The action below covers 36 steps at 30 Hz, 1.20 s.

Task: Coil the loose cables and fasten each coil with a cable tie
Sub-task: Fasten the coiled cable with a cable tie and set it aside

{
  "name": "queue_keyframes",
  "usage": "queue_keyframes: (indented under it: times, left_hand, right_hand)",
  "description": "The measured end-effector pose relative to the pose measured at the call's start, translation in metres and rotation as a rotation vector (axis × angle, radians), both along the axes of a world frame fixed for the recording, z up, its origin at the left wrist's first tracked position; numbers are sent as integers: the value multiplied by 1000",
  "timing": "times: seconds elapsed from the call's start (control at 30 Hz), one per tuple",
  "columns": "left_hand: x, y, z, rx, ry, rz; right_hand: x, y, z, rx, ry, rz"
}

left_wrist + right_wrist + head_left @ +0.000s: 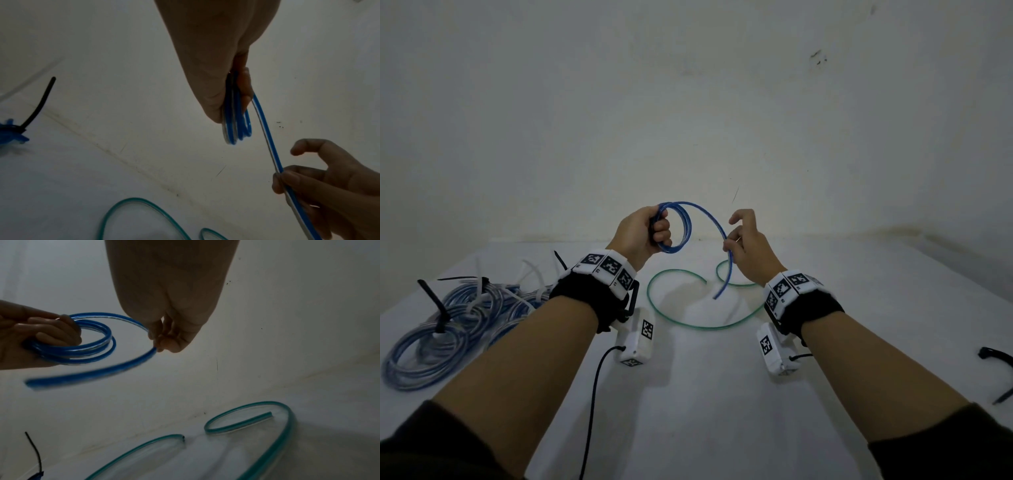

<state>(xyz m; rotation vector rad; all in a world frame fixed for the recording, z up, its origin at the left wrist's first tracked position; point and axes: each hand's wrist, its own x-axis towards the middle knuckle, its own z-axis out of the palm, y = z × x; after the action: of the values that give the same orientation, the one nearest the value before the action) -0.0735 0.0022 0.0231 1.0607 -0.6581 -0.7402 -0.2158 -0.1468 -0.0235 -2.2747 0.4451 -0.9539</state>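
Note:
A blue cable (686,222) (238,128) (92,344) is held in the air above the white table (705,394). My left hand (650,229) (41,335) grips its wound loops. My right hand (739,236) (287,180) (162,342) pinches the free stretch a little to the right, and the loose end (717,294) (33,383) hangs down below it. A green cable (674,315) (115,211) (273,443) lies uncoiled on the table under both hands.
Several blue coils (452,322), bound with black and white ties, are piled at the table's left. A black cable tie (996,356) lies at the right edge. A pale wall (688,102) rises just behind the table. Wrist-camera boxes hang under both forearms.

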Motion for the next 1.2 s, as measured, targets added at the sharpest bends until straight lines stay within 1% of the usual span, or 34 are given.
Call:
queue_keyframes:
  times: [0.1, 0.2, 0.4, 0.5, 0.6, 0.7, 0.8, 0.83, 0.93, 1.03, 1.07, 1.1, 1.17, 1.2]
  left_hand:
    - [1, -5, -2, -55, 37, 0]
    - [1, -7, -3, -101, 61, -26]
    - [-8, -6, -1, -157, 124, -93]
    - [-13, -6, -3, -175, 101, -134]
    - [-18, -9, -4, -158, 17, -139]
    - [-25, -14, -8, -129, -78, -36]
    - [-27, -17, -12, -29, -308, 76]
    - [-26, -18, -13, 2, -355, 90]
    - [-22, -22, -16, 14, -375, 49]
    - [-24, -22, -16, 21, -443, 39]
    - [-25, -21, -14, 27, -452, 35]
    - [-26, -20, -12, 31, -455, 22]
    - [-29, -18, -7, 61, -477, -31]
    - [-31, -18, -5, 85, -489, -61]
  right_hand:
    - [2, 4, 3, 49, -18, 112]
    - [5, 8, 0, 175, -1, 213]
    - [6, 14, -6, 259, -72, 226]
    - [8, 19, -7, 233, -75, 206]
    - [10, 24, -6, 204, -51, 206]
    - [11, 26, -5, 210, -26, 205]
    - [10, 29, -4, 209, 10, 214]
    - [10, 30, -3, 209, 24, 222]
    - [9, 34, -1, 196, 86, 245]
    - [5, 36, 2, 213, 130, 245]
    - [3, 35, 3, 222, 107, 221]
    - [2, 34, 3, 206, 44, 181]
    - [1, 29, 4, 71, -170, 67]
    - [0, 25, 6, -19, -255, 38]
